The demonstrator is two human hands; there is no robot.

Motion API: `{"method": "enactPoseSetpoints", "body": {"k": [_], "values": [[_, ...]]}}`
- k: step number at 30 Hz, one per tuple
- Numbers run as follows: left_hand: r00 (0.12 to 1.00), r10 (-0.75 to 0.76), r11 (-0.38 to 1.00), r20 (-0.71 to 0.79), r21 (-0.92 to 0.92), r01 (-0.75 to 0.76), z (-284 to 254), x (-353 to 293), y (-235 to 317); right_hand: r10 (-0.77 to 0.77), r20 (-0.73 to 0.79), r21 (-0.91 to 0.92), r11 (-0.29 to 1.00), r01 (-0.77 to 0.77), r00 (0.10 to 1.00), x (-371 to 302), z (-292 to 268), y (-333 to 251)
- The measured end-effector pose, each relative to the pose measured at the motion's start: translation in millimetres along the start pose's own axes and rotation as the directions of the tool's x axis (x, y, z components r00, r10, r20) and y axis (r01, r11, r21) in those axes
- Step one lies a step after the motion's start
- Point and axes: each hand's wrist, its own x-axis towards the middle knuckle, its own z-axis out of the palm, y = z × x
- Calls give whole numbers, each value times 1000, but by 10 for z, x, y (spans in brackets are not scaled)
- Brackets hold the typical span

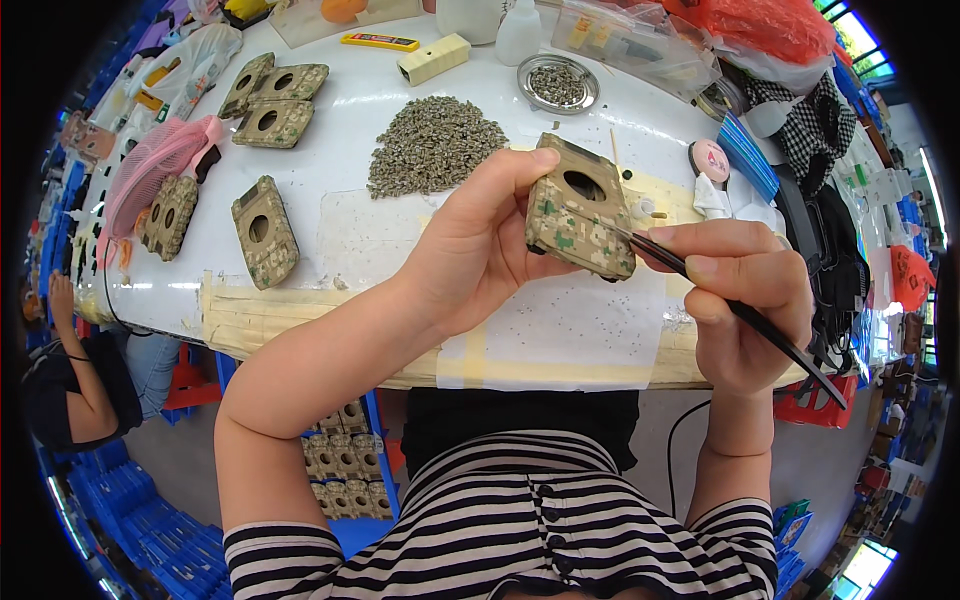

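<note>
My left hand (480,235) grips a camouflage toy tank hull (580,207) by its left side, thumb on the top edge, and holds it tilted above the table. A round hole shows in its top. Between the fingers of my right hand (745,290) is a pair of black tweezers (735,305), its tips touching or very near the hull's right side. Whether the tips pinch a small part cannot be made out. Beyond my left hand lies a heap of small camouflage parts (435,145). Another single hull (265,232) rests left of my forearm.
Several hulls (280,102) sit at the back left, near a pink mesh bag (160,175). A metal dish (558,84) of small parts, a white bottle (519,36) and a yellow cutter (380,42) stand at the back. A blue crate (372,455) of hulls is below the table. Another person (85,390) sits at left.
</note>
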Motion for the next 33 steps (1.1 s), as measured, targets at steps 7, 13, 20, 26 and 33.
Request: {"method": "enactPoseSetpoints", "body": {"k": [7, 13, 20, 26, 33], "values": [[1000, 6, 1000, 14, 1, -6, 0, 0, 2, 1, 16, -11, 1000, -1, 1000, -8, -9, 3], [1000, 9, 1000, 10, -2, -9, 8, -7, 6, 30, 62, -17, 999, -29, 998, -12, -21, -18], [1000, 11, 1000, 7, -2, -10, 6, -4, -1, -21, 73, -71, 997, 26, 997, 3, -30, -9], [1000, 7, 1000, 28, -15, -6, 0, -7, 1, 45, 50, 46, 998, -47, 998, -15, -17, -13], [1000, -1, 1000, 24, -22, 2, 5, -8, 2, 77, 64, 60, 995, -81, 995, -9, -43, -7]]}}
